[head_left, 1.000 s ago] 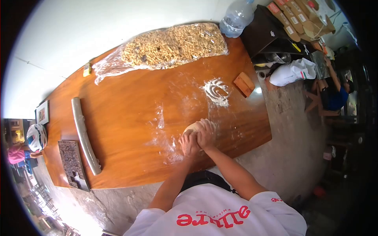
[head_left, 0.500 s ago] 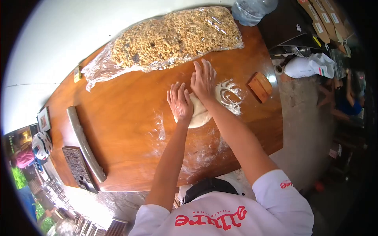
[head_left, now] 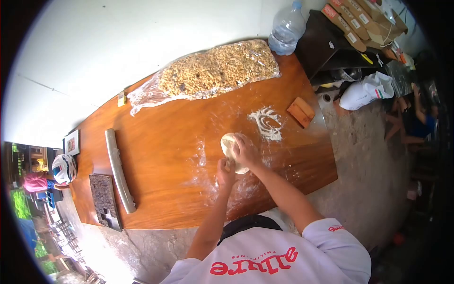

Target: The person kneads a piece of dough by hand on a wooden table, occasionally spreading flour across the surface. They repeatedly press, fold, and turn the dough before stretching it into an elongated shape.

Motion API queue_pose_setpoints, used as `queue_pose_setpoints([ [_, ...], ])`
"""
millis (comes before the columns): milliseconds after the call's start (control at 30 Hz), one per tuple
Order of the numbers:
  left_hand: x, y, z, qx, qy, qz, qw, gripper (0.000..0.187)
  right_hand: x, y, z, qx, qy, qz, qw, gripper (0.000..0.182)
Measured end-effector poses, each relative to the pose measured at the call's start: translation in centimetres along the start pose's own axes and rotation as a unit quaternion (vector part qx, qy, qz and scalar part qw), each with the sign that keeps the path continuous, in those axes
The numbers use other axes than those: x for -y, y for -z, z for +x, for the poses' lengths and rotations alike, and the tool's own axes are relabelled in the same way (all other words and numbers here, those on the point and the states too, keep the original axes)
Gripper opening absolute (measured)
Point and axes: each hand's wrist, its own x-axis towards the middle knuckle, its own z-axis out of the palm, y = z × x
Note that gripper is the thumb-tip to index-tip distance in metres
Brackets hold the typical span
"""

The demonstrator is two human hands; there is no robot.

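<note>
Holding a pale lump of dough (head_left: pixel 227 143) on the worktop (head_left: pixel 156 156), right of its middle and toward the near edge, close to smears of white powder. Gripping the dough's near-left edge in the curled fingers of the left hand (head_left: pixel 225 171), but showing mostly the back of that hand, so cannot tell the depth of the grip. Covering the right part of the dough with the right hand (head_left: pixel 244 151), laid over the top with bent fingers. Cannot tell whether clenched on a fold or merely resting there: cannot see beneath the palm. Can follow the dough's outline at the far-left side and a little at the near end, losing the rest behind both hands.

Can see farther off, to the right, a swirled patch of white powder (head_left: pixel 257 117), and near it a brown block (head_left: pixel 301 112), too small to identify surely. Cannot sort out the contents of the clear plastic bag (head_left: pixel 222 71) by the wall beyond small yellowish pieces, owing to glare and creases. Can see at the left a long grey tube (head_left: pixel 120 170) beside a dark speckled slab (head_left: pixel 101 194). Cannot make out the picture in the small frame (head_left: pixel 72 142), nor the small yellow item (head_left: pixel 122 99) by the wall. Can barely discern a person in blue (head_left: pixel 425 127) in shadow at the far right, and someone in pink (head_left: pixel 37 182) at the far left, partly hidden near a white helmet (head_left: pixel 64 169).
</note>
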Motion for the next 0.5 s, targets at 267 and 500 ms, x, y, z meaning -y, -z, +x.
queue_pose_setpoints([
  [267, -1.0, 4.0, 0.2, 0.030, 0.040, -0.116, 0.992, 0.026, 4.8, 3.0, -13.3, 0.011, 0.120, -0.055, 0.991, 0.031],
  [500, -3.2, 2.7, -5.0, 0.115, -0.157, 0.023, 0.981, 0.033, 6.2, 2.6, -13.5, -0.069, -0.128, -0.006, 0.989, 0.025],
])
